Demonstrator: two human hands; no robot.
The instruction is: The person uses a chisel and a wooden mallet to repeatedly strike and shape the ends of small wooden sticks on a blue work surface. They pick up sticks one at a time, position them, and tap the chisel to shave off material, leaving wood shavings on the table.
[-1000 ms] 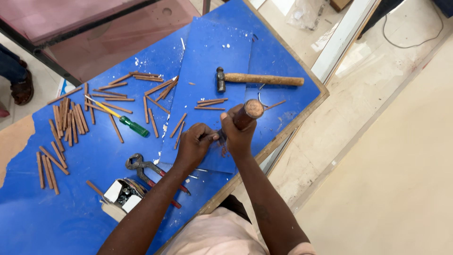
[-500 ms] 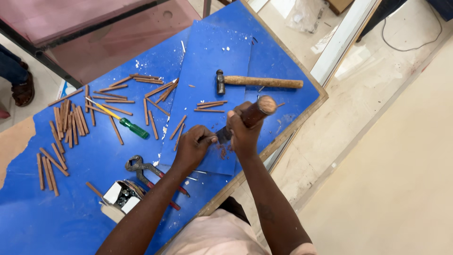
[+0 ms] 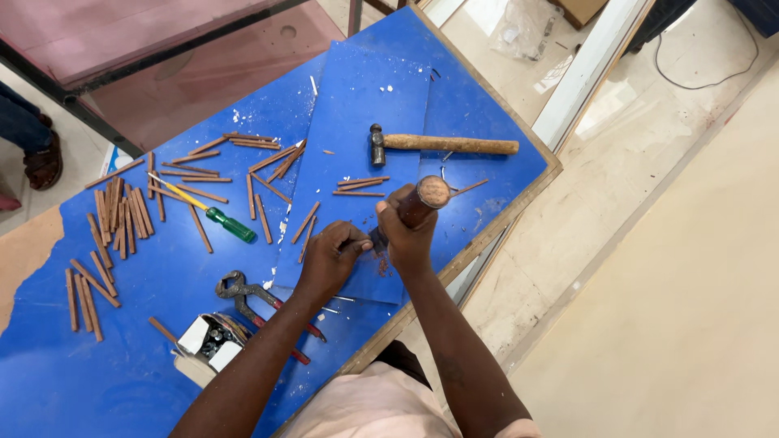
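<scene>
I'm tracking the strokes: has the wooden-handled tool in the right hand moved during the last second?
Yes. The tool's handle end has tipped up, toward the hammer lying on the blue board, in the right hand.

Both forearms reaching fwd from bottom edge, converging mid-frame. Left hand (image 3: 331, 258) curling palm-down, fingertips pinching w/ a tight grip. Right hand (image 3: 408, 231) fisting closed just beside it, knuckles up, wrist bending slightly.
</scene>
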